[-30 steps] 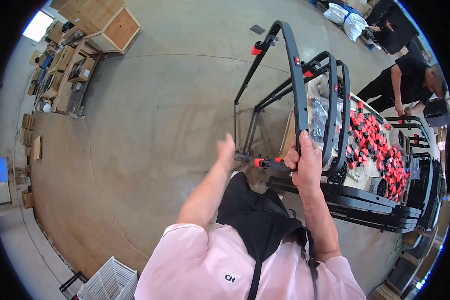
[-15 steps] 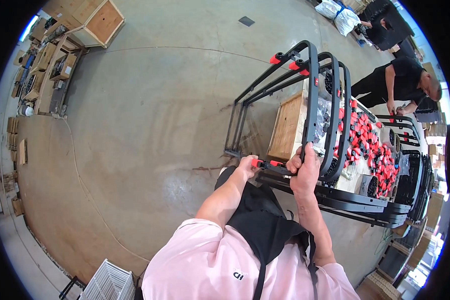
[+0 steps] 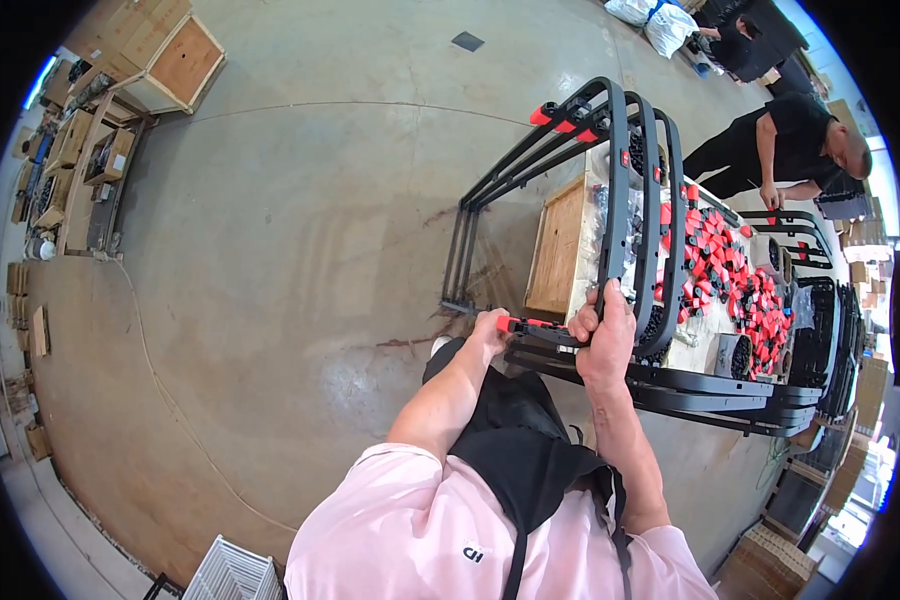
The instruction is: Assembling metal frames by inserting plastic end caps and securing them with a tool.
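Observation:
My left hand (image 3: 488,331) is closed on the lower bar of a black tubular frame (image 3: 616,190), beside a red clip on that bar. With fingers wrapped round it, my right hand (image 3: 607,325) grips the same frame at its near corner. Two similar black frames (image 3: 673,190) stand close behind it, leaning against the work table. Red end pieces (image 3: 542,114) sit on the frames' far upper corners. On the table lies a heap of red and black plastic parts (image 3: 725,265), to the right of my right hand.
More black frames (image 3: 710,395) are stacked at the table's near side. A wooden box side (image 3: 555,245) rises left of the parts. Across the table a person (image 3: 785,150) in black handles another frame. A white wire basket (image 3: 232,572) stands lower left; shelving (image 3: 85,190) lines the left.
The held frame has shifted slightly and now sits nearer the frames behind it, with both hands still on it. The whole view has drifted a little.

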Motion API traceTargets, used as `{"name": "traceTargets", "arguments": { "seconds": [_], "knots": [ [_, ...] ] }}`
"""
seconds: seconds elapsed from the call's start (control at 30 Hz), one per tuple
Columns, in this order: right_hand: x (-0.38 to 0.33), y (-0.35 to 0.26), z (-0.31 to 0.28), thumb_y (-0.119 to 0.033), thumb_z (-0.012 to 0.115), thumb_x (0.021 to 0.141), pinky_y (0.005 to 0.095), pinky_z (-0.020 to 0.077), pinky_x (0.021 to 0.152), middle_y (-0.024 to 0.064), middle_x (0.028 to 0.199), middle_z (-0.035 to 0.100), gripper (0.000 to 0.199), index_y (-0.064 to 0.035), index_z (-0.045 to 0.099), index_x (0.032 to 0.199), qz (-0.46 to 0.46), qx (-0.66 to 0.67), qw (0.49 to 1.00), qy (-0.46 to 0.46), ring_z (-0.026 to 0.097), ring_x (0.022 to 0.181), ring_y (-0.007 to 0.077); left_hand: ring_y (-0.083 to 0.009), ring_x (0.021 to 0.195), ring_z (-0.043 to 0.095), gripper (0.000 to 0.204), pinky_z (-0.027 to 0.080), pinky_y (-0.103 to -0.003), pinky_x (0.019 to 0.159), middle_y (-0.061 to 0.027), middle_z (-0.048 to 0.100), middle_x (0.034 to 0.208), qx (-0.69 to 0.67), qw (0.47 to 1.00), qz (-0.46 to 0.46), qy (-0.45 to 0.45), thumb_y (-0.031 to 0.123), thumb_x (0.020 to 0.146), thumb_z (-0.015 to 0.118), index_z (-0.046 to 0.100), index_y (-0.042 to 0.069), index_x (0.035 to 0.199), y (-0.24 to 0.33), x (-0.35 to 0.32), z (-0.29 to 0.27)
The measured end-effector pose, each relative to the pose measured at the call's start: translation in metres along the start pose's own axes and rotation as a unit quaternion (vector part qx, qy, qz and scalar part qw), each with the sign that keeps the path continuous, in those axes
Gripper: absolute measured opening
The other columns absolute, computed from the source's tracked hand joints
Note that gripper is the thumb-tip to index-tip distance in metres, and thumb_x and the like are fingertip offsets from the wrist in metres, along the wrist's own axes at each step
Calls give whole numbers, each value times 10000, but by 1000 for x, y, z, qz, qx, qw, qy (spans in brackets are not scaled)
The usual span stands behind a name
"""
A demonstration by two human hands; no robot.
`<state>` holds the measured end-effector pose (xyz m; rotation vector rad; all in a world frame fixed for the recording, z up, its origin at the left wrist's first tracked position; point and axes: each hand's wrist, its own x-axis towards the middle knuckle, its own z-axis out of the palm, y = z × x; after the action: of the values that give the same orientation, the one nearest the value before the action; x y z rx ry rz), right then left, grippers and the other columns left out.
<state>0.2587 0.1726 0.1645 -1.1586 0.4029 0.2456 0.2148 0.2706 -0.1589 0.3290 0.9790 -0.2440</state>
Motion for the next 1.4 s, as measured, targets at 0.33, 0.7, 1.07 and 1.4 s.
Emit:
{"name": "traceTargets", "arguments": {
  "seconds": [0.33,0.7,1.07,1.4],
  "knots": [
    [-23,-23,1,-241,553,1143,318,528,850,62,987,696,313,32,626,1276,-48,-251,966,-41,660,897,155,-207,576,630,236,486,-348,438,-43,586,692,-10,997,14,-80,1,852,686,577,117,677,0,17,-19],
    [-85,-76,-23,-147,675,1053,444,455,1224,270,1593,563,666,85,420,1622,-118,-521,836,-124,571,1476,348,-228,598,647,187,523,-361,476,-70,638,699,-10,997,-22,-79,52,878,706,646,86,705,1,38,-34],
    [-124,-86,-75,-150,694,1042,416,571,1064,200,1326,751,466,29,624,1467,-129,-504,847,-108,743,1214,315,-302,834,687,158,623,-511,797,-90,646,817,2,997,-54,-58,119,969,593,633,82,820,1,42,-30],
    [-146,-91,-131,-249,658,1059,444,583,1018,185,1269,769,424,-12,672,1411,-76,-532,838,-93,753,1150,347,-358,1058,748,374,648,-524,964,-147,767,1106,4,988,-142,-60,406,1006,675,712,45,1098,9,26,-37]
  ]
}}
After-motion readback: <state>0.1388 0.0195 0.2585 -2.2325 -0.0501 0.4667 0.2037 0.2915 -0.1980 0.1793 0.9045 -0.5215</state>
